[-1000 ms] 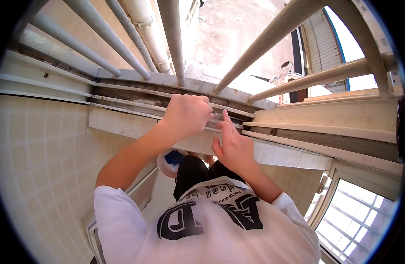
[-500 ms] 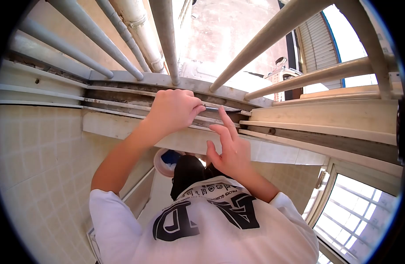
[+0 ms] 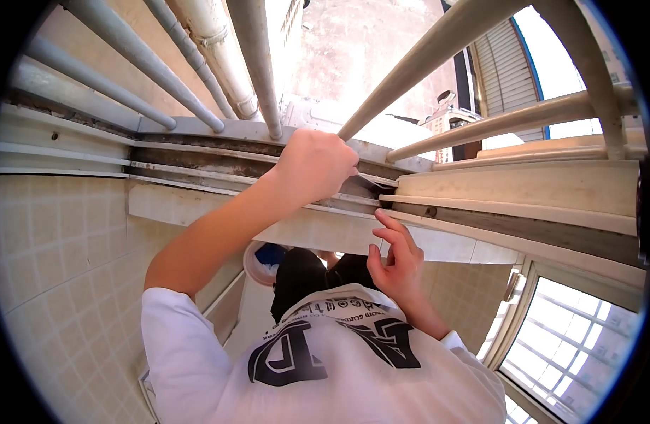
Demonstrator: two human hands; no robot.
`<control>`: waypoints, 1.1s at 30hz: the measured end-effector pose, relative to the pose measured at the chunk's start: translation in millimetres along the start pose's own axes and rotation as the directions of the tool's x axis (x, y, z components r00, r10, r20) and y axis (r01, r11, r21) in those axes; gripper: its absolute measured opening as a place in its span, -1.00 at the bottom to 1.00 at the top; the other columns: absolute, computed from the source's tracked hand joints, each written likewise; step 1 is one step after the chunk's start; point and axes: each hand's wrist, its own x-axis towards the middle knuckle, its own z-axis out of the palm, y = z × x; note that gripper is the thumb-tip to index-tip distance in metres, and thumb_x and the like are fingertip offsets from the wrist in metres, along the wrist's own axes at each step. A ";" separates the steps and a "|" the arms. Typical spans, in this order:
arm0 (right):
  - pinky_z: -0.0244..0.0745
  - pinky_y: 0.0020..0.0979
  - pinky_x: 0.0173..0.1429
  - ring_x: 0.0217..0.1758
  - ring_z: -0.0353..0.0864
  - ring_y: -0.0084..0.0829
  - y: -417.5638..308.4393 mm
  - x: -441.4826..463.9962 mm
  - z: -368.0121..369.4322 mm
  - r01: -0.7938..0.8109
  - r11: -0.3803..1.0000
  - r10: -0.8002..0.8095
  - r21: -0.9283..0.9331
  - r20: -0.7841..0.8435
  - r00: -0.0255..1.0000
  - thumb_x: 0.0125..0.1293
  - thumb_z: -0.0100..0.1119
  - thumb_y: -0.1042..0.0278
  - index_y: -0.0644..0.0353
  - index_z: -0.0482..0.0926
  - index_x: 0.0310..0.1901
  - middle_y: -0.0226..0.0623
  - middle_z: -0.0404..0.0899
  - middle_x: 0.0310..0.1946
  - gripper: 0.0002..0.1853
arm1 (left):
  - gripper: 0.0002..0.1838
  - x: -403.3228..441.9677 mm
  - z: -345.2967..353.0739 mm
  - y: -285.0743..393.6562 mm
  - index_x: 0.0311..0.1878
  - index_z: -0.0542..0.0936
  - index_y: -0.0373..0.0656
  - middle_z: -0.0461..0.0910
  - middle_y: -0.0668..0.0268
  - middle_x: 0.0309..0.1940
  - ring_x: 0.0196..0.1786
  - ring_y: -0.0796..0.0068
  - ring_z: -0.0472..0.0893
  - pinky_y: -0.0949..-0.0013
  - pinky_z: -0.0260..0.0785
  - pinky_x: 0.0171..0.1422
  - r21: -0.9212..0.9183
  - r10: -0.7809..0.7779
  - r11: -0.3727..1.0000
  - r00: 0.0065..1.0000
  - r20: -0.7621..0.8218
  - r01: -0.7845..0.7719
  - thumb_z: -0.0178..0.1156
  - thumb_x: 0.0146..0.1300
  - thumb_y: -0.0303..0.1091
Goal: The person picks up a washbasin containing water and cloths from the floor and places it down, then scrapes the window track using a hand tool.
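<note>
My left hand [image 3: 314, 166] is closed over the dirty window track [image 3: 219, 164], its fingers pinched on a slim, dark-tipped tool. The hand covers most of this tool, and its exact kind cannot be made out. Only a thin bit near the track's right part shows beyond the fingers. Lower and to the right, my right hand [image 3: 399, 261] is held with fingers apart and loosely bent, nothing in it. Its fingertips are close to the inner edge of the sill, near the end of the sliding window frame [image 3: 516, 187].
Metal bars [image 3: 438, 60] rise just beyond the track, with a pale pipe [image 3: 215, 39] outside. Below the tiled sill [image 3: 183, 205] stands a pink bucket [image 3: 251, 267] with something blue in it. A glazed window [image 3: 569, 353] is at lower right.
My left hand has moved right along the track, and now hides most of the tool. My right hand has drawn back from the tool, down and to the right.
</note>
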 end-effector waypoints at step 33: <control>0.19 -0.55 -0.61 -0.74 0.26 -0.69 8.0 2.5 14.2 0.089 0.985 -0.095 0.145 0.031 0.995 0.18 0.36 0.58 0.19 0.64 -0.11 -0.19 0.75 0.16 -0.77 | -0.88 -53.5 -6.3 -29.4 -0.19 0.83 0.15 0.61 0.44 -0.41 -0.37 0.29 0.67 0.20 0.49 -0.31 -0.008 -0.018 1.000 0.995 -0.098 0.018 0.44 0.22 -0.18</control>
